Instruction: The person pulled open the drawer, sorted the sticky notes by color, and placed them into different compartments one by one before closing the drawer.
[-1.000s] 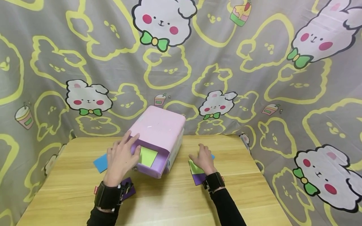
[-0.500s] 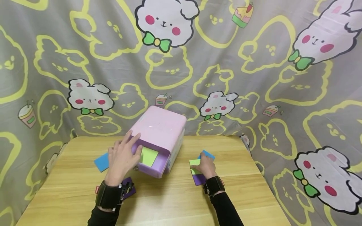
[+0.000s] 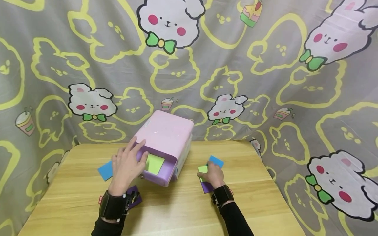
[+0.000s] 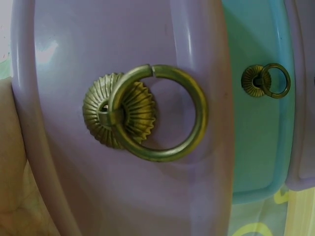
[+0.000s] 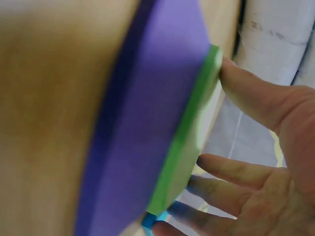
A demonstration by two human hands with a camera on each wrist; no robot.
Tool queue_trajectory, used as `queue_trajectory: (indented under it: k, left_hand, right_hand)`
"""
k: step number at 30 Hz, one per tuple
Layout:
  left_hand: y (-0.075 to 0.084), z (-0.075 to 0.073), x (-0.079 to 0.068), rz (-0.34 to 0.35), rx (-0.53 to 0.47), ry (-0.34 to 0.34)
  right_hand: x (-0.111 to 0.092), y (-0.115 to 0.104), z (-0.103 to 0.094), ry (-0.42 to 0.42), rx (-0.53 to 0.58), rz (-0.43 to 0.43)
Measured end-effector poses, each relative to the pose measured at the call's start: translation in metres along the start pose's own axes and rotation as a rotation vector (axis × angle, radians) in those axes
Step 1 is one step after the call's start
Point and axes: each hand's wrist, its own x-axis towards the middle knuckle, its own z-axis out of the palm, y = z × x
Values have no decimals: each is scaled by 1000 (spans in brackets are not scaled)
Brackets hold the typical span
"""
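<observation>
A gray cloth (image 3: 189, 82) with bunnies on it hangs behind and beside the wooden worktop (image 3: 177, 213). I am looking in from far away through the head and wrist cameras.

Near the middle of the back edge I see a pink box (image 3: 165, 131). It is turned so its front points toward the front edge and a little to the left. That makes it easy to see into its purple drawer (image 3: 169, 167), which is pulled out with a green card (image 3: 155, 163) inside. The left wrist camera shows me the drawer's ring handle (image 4: 135, 105) and a blue-green drawer (image 4: 256, 137) under it.

The left hand (image 3: 127, 164) has its fingers spread wide over the front edge of the box top. I think that keeps the box from sliding. It does not grab the ring.

The right hand (image 3: 213, 174) is about as wide as the green square (image 3: 202, 169), thumb at one edge and fingertips at another. It seems to pinch it, but I can't tell how tightly. The green square is between the box and the right edge, and looks to lie partly on a purple square (image 3: 207, 187). That may lift its edge, so fingers fit better. A blue square (image 3: 217, 161) peeks out past the fingers.

A blue card (image 3: 105, 170) lies toward the left edge, and a purple card (image 3: 137, 201) is half hidden by the left wrist.
</observation>
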Motion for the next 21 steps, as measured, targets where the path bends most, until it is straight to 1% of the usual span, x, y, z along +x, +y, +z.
queue_trajectory:
  k: [5,8,11,14,16,21]
  left_hand:
    - [-1,1,-1,-7,-14,4]
    - [0,1,-1,-7,-14,2]
    - [1,0,-1,-12,-9,-13]
    - [1,-1,-1,-17,-4,-24]
    - [1,-1,0,-17,-2,-24]
    - [2,-1,-1,-20,1,-30]
  right_hand:
    - [0,0,6,46,6,-18]
    - [0,0,8,81,38,-27]
    - [0,1,9,117,80,-54]
    - [0,1,9,121,126,-72]
    - [0,1,8,113,151,-69]
    - [0,3,8,120,154,-64]
